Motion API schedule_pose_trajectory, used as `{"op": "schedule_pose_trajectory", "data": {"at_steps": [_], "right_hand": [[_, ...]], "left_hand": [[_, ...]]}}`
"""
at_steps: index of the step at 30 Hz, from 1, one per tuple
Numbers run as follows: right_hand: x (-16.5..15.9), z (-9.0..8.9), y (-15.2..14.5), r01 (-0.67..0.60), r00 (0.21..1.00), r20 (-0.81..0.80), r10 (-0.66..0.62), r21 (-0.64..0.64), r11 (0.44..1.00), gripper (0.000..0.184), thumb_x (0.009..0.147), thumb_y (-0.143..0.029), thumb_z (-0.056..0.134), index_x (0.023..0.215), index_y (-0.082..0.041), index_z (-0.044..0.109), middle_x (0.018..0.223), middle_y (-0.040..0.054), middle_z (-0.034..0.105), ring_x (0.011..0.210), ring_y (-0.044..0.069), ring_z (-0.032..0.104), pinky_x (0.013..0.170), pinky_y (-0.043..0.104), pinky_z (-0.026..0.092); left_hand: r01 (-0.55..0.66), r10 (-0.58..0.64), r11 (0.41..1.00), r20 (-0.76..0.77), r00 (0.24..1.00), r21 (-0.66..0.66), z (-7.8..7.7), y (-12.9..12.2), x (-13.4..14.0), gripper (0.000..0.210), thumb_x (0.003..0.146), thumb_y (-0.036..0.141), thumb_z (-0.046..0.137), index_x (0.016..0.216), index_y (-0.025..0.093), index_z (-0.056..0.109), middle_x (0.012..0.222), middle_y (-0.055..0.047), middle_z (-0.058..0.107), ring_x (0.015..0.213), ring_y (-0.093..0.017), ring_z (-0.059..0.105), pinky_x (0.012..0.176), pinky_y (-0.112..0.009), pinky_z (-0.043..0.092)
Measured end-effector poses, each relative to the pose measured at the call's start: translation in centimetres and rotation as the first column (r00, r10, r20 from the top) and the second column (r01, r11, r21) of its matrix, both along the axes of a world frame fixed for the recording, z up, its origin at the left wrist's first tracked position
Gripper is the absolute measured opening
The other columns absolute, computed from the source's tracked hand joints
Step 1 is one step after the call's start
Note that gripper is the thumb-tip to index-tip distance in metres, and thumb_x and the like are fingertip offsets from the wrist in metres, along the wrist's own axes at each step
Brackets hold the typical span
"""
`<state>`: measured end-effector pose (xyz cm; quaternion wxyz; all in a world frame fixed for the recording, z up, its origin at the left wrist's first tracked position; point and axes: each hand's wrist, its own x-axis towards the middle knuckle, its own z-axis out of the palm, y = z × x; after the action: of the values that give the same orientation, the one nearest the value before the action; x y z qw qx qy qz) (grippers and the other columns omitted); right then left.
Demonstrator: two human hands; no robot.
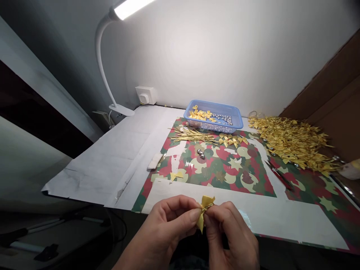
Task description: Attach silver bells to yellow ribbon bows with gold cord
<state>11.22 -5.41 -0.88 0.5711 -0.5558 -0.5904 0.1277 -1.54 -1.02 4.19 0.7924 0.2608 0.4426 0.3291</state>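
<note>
Between both hands, in front of the table's near edge, is a yellow ribbon bow [207, 201] with a gold twist tie [208, 206] across its middle. My left hand [173, 223] pinches the bow from the left with thumb and forefinger. From the other side my right hand [232, 232] pinches at the middle, where the tie runs; its fingertips partly hide what they grip. Another yellow bow [176, 175] lies on the table just beyond my left hand. Past it are a few silver bells [200, 153], a pile of gold ties [194, 135] and a group of yellow bows [233, 140].
At the back stands a blue basket [237, 112] with bows and silver beads. A large heap of finished-looking gold bows [295, 140] fills the right side, with red-handled scissors [279, 175] beside it. A white lamp [99, 48] is clipped at the back left.
</note>
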Motion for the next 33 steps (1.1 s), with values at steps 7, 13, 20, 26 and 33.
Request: {"op": "schedule_pose_trajectory", "data": {"at_steps": [7,13,20,26,33], "right_hand": [[0.4,0.2,-0.4,-0.039,0.987,-0.161,0.014,-0.151,0.988,0.016,0.092,-0.014,0.059,0.101,-0.025,0.066,0.088,-0.003,0.072,0.073,0.01,0.069,0.068,0.015,0.052],[0.8,0.4,-0.6,-0.006,0.985,-0.17,-0.018,-0.143,0.99,0.02,0.095,-0.014,0.056,0.108,-0.027,0.063,0.084,-0.0032,0.074,0.061,0.009,0.069,0.059,0.014,0.055],[3.6,1.7,0.9,-0.066,0.976,0.21,0.05,0.071,0.995,0.017,0.092,-0.01,0.058,0.101,-0.022,0.066,0.097,0.0044,0.064,0.084,0.014,0.065,0.073,0.021,0.051],[2.2,1.6,1.8,-0.157,0.956,0.261,0.135,0.062,0.986,0.022,0.093,-0.004,0.049,0.098,-0.02,0.063,0.091,0.0043,0.058,0.075,0.012,0.058,0.063,0.02,0.047],[1.5,3.9,0.9,-0.028,0.992,0.126,-0.018,0.354,0.935,0.019,0.093,-0.006,0.052,0.085,-0.021,0.061,0.103,0.0063,0.055,0.093,0.019,0.062,0.077,0.033,0.055]], "left_hand": [[-0.014,0.074,0.966,-0.223,0.972,0.258,0.3,-0.2,0.5,0.012,0.078,0.03,0.079,0.074,0.018,0.077,0.075,-0.004,0.076,0.077,-0.018,0.067,0.071,-0.02,0.053],[-0.014,0.109,0.94,-0.264,0.958,0.34,0.5,0.1,0.5,0.009,0.079,0.027,0.077,0.073,0.02,0.077,0.069,0.0,0.073,0.067,-0.015,0.063,0.066,-0.019,0.052],[0.191,0.228,0.669,-0.443,0.867,0.719,-1.2,0.1,-0.2,0.011,0.09,0.02,0.063,0.083,0.023,0.072,0.079,0.001,0.074,0.073,-0.016,0.068,0.068,-0.021,0.053],[0.35,0.325,0.329,-0.454,0.83,0.877,-1.8,0.0,-0.2,0.025,0.092,0.003,0.051,0.091,0.023,0.065,0.083,0.003,0.07,0.077,-0.012,0.069,0.071,-0.019,0.054],[0.344,0.403,0.37,-0.482,0.778,0.863,-1.8,0.4,-0.5,0.019,0.092,0.007,0.055,0.087,0.021,0.066,0.08,0.002,0.071,0.073,-0.013,0.068,0.069,-0.02,0.053]]}}
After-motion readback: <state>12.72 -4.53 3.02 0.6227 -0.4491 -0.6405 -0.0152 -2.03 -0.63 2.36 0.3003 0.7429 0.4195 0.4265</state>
